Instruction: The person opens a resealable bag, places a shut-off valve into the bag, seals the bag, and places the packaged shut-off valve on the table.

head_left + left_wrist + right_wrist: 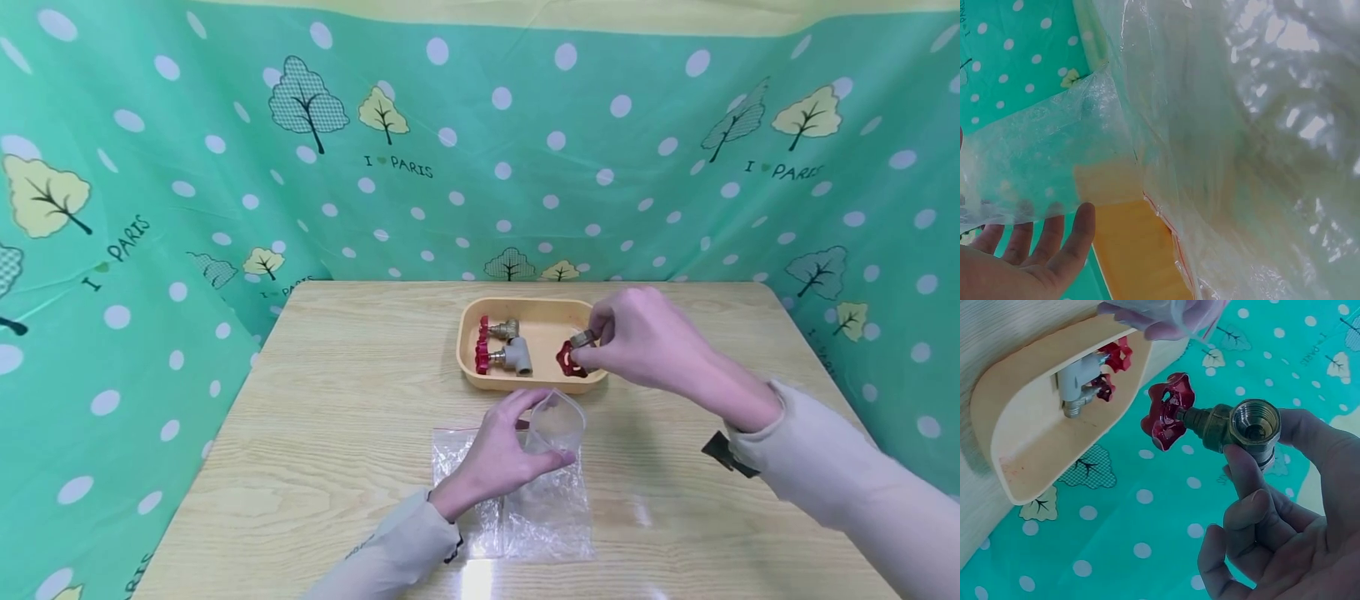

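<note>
My left hand (498, 446) holds a clear plastic bag (558, 421), with thumb and fingers spread round its rounded mouth. Through the left wrist view, the transparent film (1054, 150) stretches above the fingertips. My right hand (637, 337) pinches a brass valve (1250, 425) with a red handwheel (1169, 412) between thumb and fingers, over the right end of a tan tray (536, 385). The valve's threaded opening faces the right wrist camera. Inside the tray lie a grey valve (517, 357) and a smaller brass valve (507, 330), both with red handwheels at the left.
Flat clear plastic (540, 525) with a red seal line lies on the wooden table (315, 442) beneath my left hand. A green dotted cloth (525, 167) printed with trees hangs behind the table and along both sides.
</note>
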Available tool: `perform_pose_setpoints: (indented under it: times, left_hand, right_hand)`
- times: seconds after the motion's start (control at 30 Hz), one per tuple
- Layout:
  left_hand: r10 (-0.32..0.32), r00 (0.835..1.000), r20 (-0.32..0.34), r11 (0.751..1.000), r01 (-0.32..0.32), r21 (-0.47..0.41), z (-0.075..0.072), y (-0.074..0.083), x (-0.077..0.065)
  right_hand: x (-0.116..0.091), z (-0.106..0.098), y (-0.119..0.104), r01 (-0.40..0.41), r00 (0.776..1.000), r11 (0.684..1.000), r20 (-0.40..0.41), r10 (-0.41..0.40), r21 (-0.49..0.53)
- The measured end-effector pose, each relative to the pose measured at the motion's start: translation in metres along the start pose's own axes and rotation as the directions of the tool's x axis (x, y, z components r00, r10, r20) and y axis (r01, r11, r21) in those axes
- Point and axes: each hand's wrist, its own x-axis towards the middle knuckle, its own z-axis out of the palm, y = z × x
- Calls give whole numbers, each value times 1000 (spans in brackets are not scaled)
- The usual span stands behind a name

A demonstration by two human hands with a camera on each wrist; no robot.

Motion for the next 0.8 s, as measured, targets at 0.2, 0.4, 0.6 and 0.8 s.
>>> perform_pose_setpoints:
  times: [0.2,0.4,0.6,0.8]
  left_hand:
    - [-8,1000,1,1000,8,-16,0,0,0]
    - [-7,1000,2,1000,7,-13,0,0,0]
    - [-1,1000,3,1000,1,-5,-1,0,1]
    - [37,999,1,999,-37,-7,0,0,3]
  right_hand:
    - [-6,-4,-8,6,1000,1000,4,-6,-3]
    - [-13,-6,-16,13,1000,1000,12,-13,-3]
    - [-20,-7,-23,6,999,1000,38,-6,4]
    - [-25,-7,-28,14,999,1000,41,-15,25]
